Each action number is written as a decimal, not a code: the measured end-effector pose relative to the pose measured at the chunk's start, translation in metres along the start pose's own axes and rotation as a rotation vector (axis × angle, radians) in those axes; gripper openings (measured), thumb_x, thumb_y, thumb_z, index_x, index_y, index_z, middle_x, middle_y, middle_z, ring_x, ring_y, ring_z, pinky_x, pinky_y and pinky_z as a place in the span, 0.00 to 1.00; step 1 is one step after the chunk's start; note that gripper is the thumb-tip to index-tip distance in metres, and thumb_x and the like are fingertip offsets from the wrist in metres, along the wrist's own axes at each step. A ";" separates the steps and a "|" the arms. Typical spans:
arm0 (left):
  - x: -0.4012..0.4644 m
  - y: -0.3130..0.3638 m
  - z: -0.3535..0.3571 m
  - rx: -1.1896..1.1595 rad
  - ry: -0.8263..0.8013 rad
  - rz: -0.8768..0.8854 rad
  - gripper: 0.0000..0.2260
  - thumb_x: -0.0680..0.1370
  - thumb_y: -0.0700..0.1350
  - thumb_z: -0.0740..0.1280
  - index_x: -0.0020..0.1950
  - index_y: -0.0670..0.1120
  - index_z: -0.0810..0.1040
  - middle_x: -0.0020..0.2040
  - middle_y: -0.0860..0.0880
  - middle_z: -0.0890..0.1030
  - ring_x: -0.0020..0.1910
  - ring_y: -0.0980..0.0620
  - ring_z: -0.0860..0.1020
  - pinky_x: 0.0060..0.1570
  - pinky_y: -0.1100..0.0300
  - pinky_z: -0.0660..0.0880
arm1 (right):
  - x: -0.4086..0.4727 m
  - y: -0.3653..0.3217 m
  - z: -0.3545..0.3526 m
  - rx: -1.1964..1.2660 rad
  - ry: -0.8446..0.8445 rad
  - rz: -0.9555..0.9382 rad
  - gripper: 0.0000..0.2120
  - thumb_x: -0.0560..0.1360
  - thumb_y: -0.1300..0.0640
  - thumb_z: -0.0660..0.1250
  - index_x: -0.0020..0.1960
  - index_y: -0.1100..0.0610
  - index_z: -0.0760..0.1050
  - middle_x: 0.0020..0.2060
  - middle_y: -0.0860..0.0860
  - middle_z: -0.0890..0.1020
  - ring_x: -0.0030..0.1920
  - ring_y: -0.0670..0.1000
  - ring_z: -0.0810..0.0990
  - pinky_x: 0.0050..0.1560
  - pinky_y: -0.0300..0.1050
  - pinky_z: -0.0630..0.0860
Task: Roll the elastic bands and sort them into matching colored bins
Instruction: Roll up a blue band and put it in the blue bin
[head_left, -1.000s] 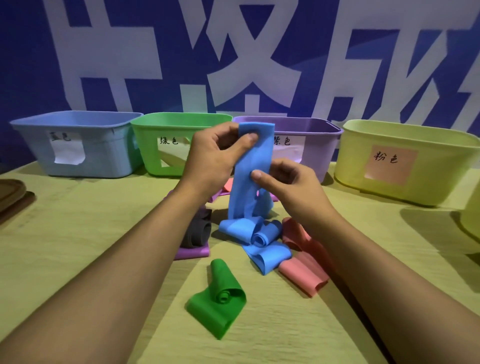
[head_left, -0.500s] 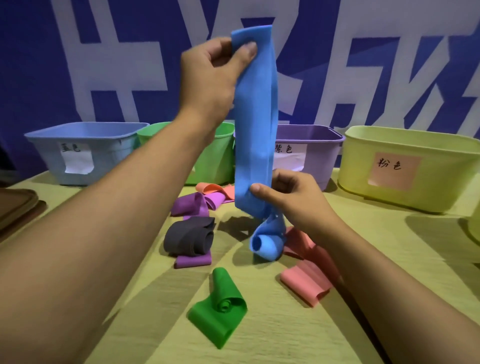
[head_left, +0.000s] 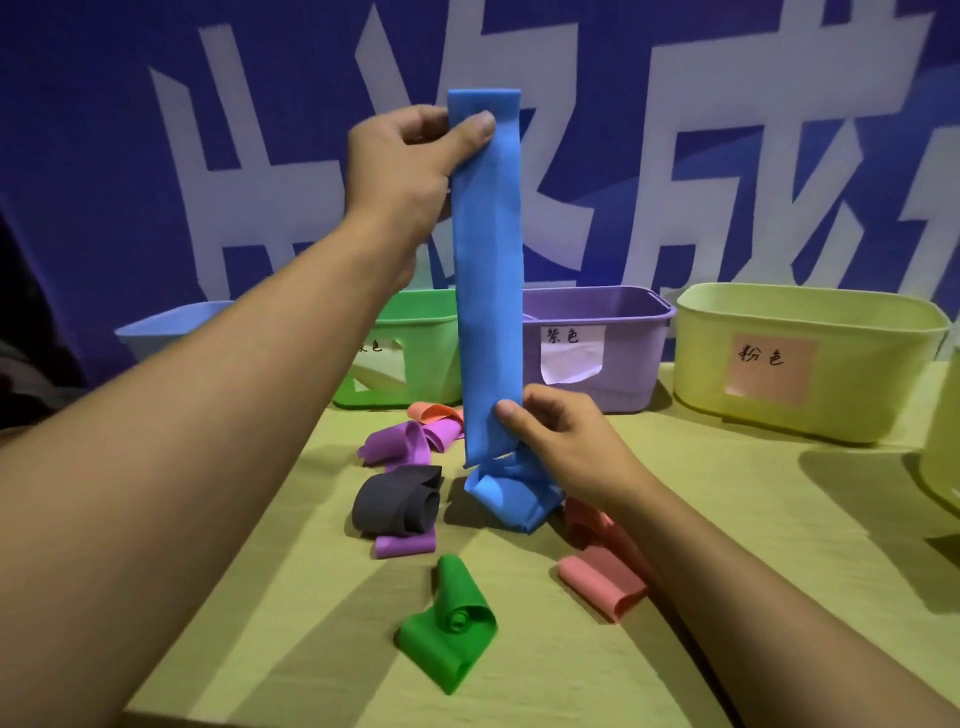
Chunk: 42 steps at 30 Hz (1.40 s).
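Behind the yellowish wooden desk hangs a blue banner with big white characters. Four plastic bins stand in a row at the back: a light blue bin, a green bin with a partly hidden label, a purple bin labelled "紫色", and a yellow bin labelled "粉色". The left hand pinches the top of a long blue elastic band, held upright above the desk, and the right hand pinches it low down. Its lower end rests folded on the desk, among green, dark grey, purple and pink rolled bands.
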<state>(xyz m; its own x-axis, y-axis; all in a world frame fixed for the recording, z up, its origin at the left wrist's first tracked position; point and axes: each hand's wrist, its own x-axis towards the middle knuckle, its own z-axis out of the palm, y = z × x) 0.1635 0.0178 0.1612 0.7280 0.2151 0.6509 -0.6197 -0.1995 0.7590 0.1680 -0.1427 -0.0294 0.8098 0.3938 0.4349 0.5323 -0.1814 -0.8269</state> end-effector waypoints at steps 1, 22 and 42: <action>0.000 0.004 -0.001 0.006 0.003 0.001 0.06 0.78 0.45 0.75 0.52 0.44 0.84 0.49 0.46 0.87 0.49 0.48 0.86 0.52 0.47 0.84 | -0.001 -0.002 0.001 -0.024 -0.019 -0.002 0.18 0.81 0.53 0.69 0.37 0.60 0.69 0.30 0.45 0.69 0.32 0.43 0.66 0.35 0.40 0.65; -0.030 0.006 0.028 0.025 0.012 -0.095 0.07 0.78 0.43 0.75 0.55 0.45 0.83 0.49 0.49 0.86 0.47 0.53 0.84 0.46 0.57 0.82 | -0.065 -0.034 -0.033 -0.348 -0.217 0.292 0.14 0.77 0.45 0.74 0.50 0.55 0.84 0.37 0.50 0.85 0.31 0.44 0.77 0.35 0.43 0.73; -0.070 -0.057 0.043 -0.039 -0.042 -0.164 0.05 0.78 0.42 0.75 0.50 0.50 0.82 0.46 0.52 0.86 0.47 0.57 0.84 0.56 0.49 0.83 | -0.070 -0.049 -0.069 -0.790 -0.143 0.550 0.30 0.71 0.25 0.64 0.49 0.52 0.81 0.39 0.48 0.85 0.41 0.46 0.82 0.43 0.45 0.79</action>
<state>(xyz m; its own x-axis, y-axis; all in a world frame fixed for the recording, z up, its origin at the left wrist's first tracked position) 0.1603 -0.0267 0.0716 0.8315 0.2012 0.5178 -0.5019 -0.1275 0.8555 0.1020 -0.2238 0.0057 0.9850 0.1700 -0.0310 0.1434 -0.9045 -0.4016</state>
